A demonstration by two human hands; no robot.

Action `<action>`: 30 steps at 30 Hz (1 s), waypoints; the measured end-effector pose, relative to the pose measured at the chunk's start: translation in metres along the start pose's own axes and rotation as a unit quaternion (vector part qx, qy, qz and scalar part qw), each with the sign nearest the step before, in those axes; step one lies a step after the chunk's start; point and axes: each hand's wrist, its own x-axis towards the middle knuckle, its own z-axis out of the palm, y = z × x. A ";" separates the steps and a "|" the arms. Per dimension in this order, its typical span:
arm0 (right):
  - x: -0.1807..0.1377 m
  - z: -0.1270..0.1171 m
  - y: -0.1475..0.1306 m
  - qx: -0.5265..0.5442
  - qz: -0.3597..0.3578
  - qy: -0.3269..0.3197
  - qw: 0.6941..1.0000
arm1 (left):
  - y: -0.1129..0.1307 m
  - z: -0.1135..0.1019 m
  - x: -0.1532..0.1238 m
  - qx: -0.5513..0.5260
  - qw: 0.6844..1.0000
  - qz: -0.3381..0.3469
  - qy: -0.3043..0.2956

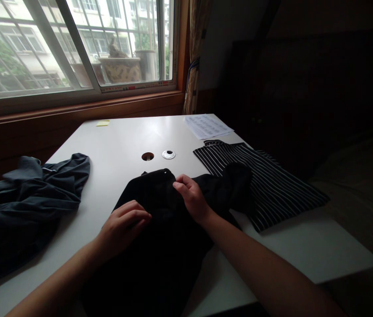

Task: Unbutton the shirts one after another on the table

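A black garment (160, 246) is spread over the near middle of the white table, its collar end pointing away from me. Its kind is hard to make out in the dark; one sleeve-like part bunches off to the right. My right hand (191, 196) pinches the fabric by the collar, thumb against fingers. Over the garment's left side lies my left hand (125, 224), fingers bent and together, with their tips in shadow against the cloth; whether they grip it is unclear. On the right, under the black sleeve's edge, rests a black-and-white striped garment (265, 180), laid flat.
A crumpled dark blue-grey garment (50, 185) covers the left of the white table (116, 149). Printed sheets (208, 126) and a yellow sticky note (103, 123) lie at the far edge. A cable hole (148, 156) and its round cover (168, 154) are mid-table. Behind is a window (123, 44).
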 end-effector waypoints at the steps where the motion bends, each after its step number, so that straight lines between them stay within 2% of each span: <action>1: 0.000 0.000 0.000 0.000 0.000 -0.001 1.000 | 0.000 0.000 0.000 0.000 1.000 -0.001 0.004; 7: 0.000 0.000 0.000 -0.004 0.001 -0.006 1.000 | -0.002 0.001 -0.003 -0.011 0.999 -0.029 0.024; 12: -0.001 0.001 -0.002 -0.029 -0.019 -0.003 0.999 | -0.005 0.003 -0.008 0.026 0.995 -0.096 0.026; 18: -0.006 0.003 -0.006 -0.078 -0.077 -0.014 0.994 | 0.010 0.001 0.002 -0.026 0.984 -0.168 -0.056; 22: -0.009 0.005 -0.008 -0.116 -0.086 -0.031 0.989 | 0.019 0.001 0.008 -0.058 0.968 -0.233 -0.079; 25: -0.010 0.007 -0.009 -0.154 -0.102 -0.063 0.981 | 0.022 0.002 0.010 -0.084 0.947 -0.287 -0.117; 28: -0.011 0.009 -0.010 -0.182 -0.128 -0.110 0.969 | 0.022 0.003 0.011 -0.110 0.936 -0.297 -0.156; 30: -0.012 0.010 -0.011 -0.190 -0.140 -0.134 0.963 | 0.021 0.002 0.011 -0.125 0.932 -0.301 -0.159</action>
